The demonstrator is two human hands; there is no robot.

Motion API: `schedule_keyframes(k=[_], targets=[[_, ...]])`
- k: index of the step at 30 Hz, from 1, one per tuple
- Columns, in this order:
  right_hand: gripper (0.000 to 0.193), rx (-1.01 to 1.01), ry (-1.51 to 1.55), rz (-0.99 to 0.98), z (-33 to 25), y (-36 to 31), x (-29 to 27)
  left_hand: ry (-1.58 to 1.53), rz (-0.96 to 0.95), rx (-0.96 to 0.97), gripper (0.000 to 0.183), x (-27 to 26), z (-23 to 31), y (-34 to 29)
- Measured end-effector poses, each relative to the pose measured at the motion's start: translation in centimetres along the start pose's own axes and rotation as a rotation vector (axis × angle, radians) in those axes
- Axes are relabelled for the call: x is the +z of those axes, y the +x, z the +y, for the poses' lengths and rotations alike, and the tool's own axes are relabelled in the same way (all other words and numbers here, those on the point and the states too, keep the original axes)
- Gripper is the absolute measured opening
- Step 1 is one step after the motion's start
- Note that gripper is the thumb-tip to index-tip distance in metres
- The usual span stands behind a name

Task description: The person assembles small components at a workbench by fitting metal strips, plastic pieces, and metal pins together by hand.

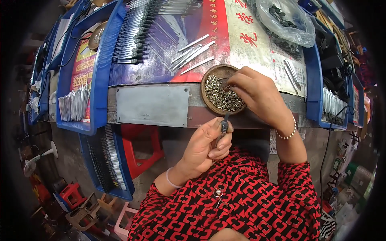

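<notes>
My left hand (205, 146) is closed round a small dark part (224, 125) with a narrow metal strip below it, held just in front of the table edge. A round brown bowl (204, 98) of small metal pins (220, 96) stands at that edge. Over the bowl's right side, my right hand (259, 90) has its fingers pinched together down among the pins; what they grip, if anything, is hidden. Beyond the bowl lie several loose silver metal strips (195, 54). To their left is a long row of strips with black ends (134, 44).
A clear plastic bag (301, 34) of black parts sits at the far right. Blue trays (94, 120) holding metal strips flank the table on both sides. A grey metal plate (152, 106) is fixed along the front edge. Below stands a red stool (140, 154).
</notes>
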State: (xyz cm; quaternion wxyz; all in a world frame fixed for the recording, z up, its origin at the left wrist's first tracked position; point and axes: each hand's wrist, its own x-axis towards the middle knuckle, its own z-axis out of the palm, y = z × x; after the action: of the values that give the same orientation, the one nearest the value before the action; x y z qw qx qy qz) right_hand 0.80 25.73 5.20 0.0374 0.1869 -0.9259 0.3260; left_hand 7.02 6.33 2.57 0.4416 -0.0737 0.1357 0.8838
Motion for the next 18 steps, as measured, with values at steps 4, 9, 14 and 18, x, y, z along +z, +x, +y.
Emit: schedule_keyframes(k=[4,9,14,18], targets=[[0.012,-0.099,-0.353,-0.262,0.1,1.7,0.2,0.017,0.005,0.025,0.028,-0.4,0.3,-0.5],[0.012,-0.205,-0.368,-0.321,0.3,2.7,0.3,-0.053,0.012,0.013,0.030,-0.9,0.8,-0.5],[0.013,-0.232,-0.339,-0.368,1.2,3.1,0.5,-0.093,-0.023,-0.023,0.032,-0.7,1.6,0.2],[0.015,-0.214,-0.197,-0.288,1.2,2.8,0.2,-0.132,-0.053,-0.021,0.032,-0.6,1.5,0.2]])
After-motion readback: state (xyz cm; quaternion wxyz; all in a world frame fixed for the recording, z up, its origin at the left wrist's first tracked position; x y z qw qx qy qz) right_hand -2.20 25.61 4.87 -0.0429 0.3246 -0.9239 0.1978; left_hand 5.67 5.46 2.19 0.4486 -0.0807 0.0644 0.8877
